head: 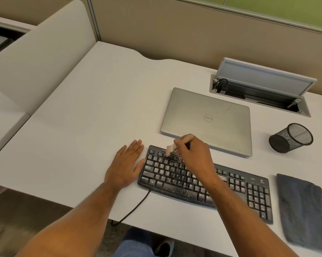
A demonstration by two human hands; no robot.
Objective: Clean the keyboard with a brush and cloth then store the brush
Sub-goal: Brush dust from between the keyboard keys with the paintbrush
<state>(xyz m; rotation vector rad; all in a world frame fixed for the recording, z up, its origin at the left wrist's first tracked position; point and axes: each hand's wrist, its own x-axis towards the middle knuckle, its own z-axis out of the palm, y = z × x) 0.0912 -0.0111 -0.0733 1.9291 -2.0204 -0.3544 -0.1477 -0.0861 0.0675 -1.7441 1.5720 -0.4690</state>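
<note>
the black keyboard (202, 184) lies on the white desk (82, 127), its keys speckled with pale crumbs and dust, thickest along the space bar row and the left letter keys. the right hand (193, 156) has its fingers curled round the wooden handle of a small brush (176, 145), whose pale bristles, blurred, touch the top left function row. the left hand (127, 162) lies flat on the desk with fingers straight and together, its thumb against the keyboard's left edge; it holds nothing. a dark grey cloth (303, 210) lies folded on the desk just right of the keyboard's number pad, apart from both hands. behind it a black mesh pen cup (291, 137) lies tipped on its side, mouth facing right and away; as far as the mesh shows, nothing is seen inside. a closed silver laptop (208, 119) sits just behind the keyboard. at the desk's back edge a cable box (258, 95) is set into the surface with its lid raised; a black cable loops inside its left end.
</note>
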